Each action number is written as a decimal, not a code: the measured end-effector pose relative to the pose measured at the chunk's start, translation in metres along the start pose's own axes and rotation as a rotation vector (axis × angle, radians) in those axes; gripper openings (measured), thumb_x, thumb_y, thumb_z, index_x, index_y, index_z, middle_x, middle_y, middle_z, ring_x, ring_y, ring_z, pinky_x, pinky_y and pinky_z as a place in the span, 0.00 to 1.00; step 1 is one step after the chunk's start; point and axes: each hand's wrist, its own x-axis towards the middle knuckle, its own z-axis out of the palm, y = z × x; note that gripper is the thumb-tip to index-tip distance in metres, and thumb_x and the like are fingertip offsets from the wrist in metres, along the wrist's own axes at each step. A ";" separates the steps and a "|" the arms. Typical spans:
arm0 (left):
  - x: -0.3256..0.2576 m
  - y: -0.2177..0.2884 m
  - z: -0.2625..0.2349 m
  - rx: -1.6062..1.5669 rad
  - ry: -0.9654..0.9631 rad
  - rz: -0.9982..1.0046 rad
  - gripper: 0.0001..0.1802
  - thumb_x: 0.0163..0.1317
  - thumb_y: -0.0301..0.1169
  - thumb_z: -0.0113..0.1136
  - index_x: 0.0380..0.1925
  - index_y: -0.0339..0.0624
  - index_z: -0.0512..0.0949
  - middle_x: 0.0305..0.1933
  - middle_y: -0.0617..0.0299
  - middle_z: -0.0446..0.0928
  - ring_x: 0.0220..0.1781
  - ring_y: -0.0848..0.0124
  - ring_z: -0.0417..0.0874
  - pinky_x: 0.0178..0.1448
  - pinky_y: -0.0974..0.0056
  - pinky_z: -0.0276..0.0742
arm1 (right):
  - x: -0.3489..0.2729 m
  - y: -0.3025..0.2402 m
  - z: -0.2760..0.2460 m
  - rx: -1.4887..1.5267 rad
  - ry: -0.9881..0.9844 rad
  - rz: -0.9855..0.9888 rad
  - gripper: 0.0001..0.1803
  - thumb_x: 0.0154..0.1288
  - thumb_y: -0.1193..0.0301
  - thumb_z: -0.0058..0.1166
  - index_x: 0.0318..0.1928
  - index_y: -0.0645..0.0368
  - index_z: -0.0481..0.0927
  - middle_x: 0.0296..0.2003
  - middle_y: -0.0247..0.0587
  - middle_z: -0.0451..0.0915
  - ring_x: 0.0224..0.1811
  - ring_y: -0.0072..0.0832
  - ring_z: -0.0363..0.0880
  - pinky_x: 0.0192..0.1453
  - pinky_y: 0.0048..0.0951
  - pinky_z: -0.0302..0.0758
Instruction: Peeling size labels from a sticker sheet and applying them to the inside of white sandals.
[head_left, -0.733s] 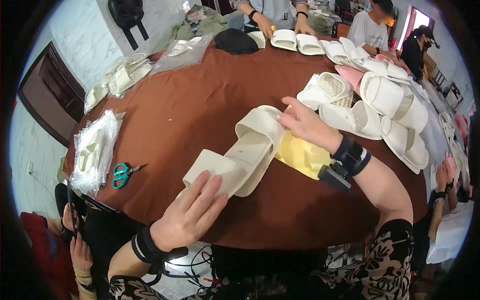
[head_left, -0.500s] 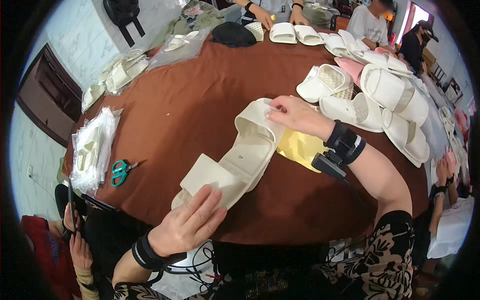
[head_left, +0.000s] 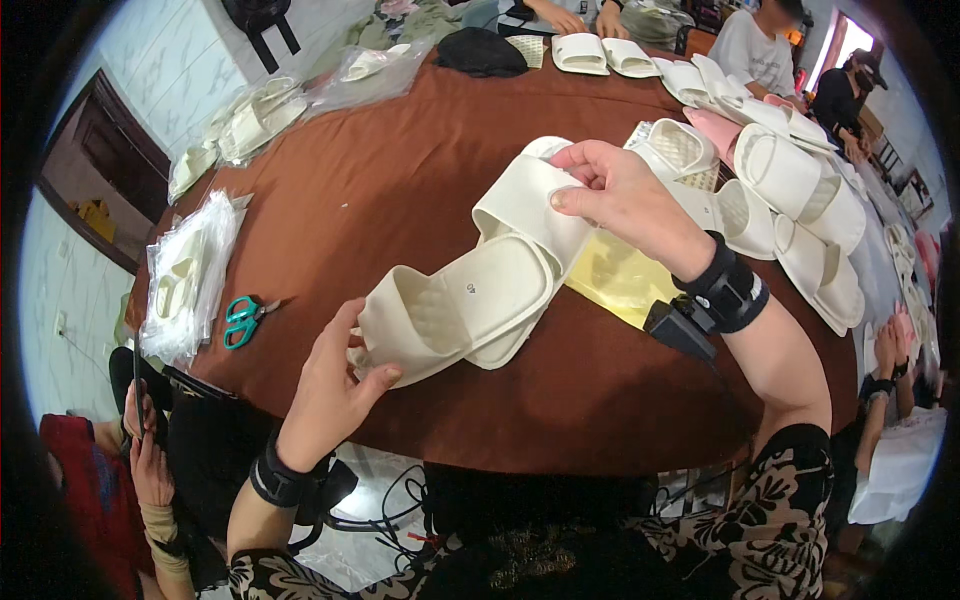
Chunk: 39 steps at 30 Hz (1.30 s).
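Two cream slide slippers overlap heel to toe in front of me. My left hand [head_left: 338,385] is wrapped round the toe end of the near slipper [head_left: 497,285], thumb on one side and fingers on the other. Its sole lies over the far slipper [head_left: 522,203], whose wide strap is between the thumb and fingers of my right hand [head_left: 630,203]. A yellow packet or sheet [head_left: 617,275] lies on the brown tablecloth below my right wrist.
Teal-handled scissors [head_left: 243,322] and bagged slippers [head_left: 182,290] lie at the left. More bagged slippers [head_left: 262,118] sit behind them. Loose slippers [head_left: 795,190] crowd the right side. A black cap-like item [head_left: 480,53] lies at the back. Other people work around the table.
The near slipper has turned so its strap opening faces away from my left hand. My left hand went from lying on a strap to gripping the toe. The right hand shifted slightly farther away.
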 end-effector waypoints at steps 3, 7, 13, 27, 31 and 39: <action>0.010 0.005 0.009 0.038 0.087 0.049 0.35 0.55 0.29 0.66 0.62 0.38 0.62 0.50 0.52 0.75 0.46 0.67 0.76 0.47 0.65 0.76 | -0.009 -0.013 0.004 0.037 0.023 -0.093 0.21 0.53 0.70 0.64 0.47 0.68 0.77 0.35 0.43 0.79 0.36 0.25 0.76 0.41 0.27 0.74; 0.030 0.008 0.011 0.154 0.071 0.129 0.37 0.54 0.27 0.65 0.64 0.39 0.62 0.49 0.53 0.74 0.46 0.68 0.76 0.48 0.66 0.75 | -0.022 -0.028 0.003 -0.157 0.118 -0.241 0.20 0.56 0.75 0.62 0.50 0.63 0.76 0.34 0.29 0.76 0.33 0.13 0.70 0.36 0.18 0.70; 0.052 0.010 0.000 -0.066 0.100 0.072 0.36 0.44 0.24 0.60 0.59 0.38 0.66 0.55 0.46 0.73 0.58 0.50 0.73 0.62 0.54 0.69 | -0.022 -0.036 -0.023 -0.180 0.107 -0.298 0.17 0.58 0.74 0.61 0.48 0.62 0.78 0.31 0.25 0.74 0.32 0.11 0.68 0.36 0.17 0.68; 0.136 0.032 0.026 0.457 0.338 0.570 0.32 0.44 0.22 0.56 0.56 0.45 0.72 0.65 0.46 0.66 0.67 0.47 0.64 0.68 0.45 0.57 | 0.065 -0.006 -0.021 -0.279 0.070 -0.387 0.17 0.54 0.68 0.61 0.43 0.64 0.81 0.28 0.39 0.80 0.32 0.26 0.79 0.39 0.28 0.75; 0.157 0.025 0.041 0.346 0.343 0.498 0.31 0.49 0.28 0.59 0.59 0.49 0.73 0.69 0.46 0.62 0.71 0.47 0.60 0.71 0.47 0.56 | 0.068 0.002 -0.006 -0.076 0.164 -0.448 0.16 0.57 0.71 0.59 0.44 0.68 0.80 0.33 0.41 0.81 0.37 0.25 0.79 0.45 0.28 0.76; 0.152 0.024 0.050 0.273 0.202 0.432 0.25 0.56 0.31 0.61 0.57 0.54 0.75 0.69 0.48 0.63 0.71 0.49 0.61 0.71 0.45 0.55 | 0.000 -0.002 -0.002 -0.091 0.019 -0.326 0.13 0.61 0.75 0.53 0.46 0.65 0.79 0.37 0.40 0.81 0.39 0.25 0.78 0.46 0.27 0.75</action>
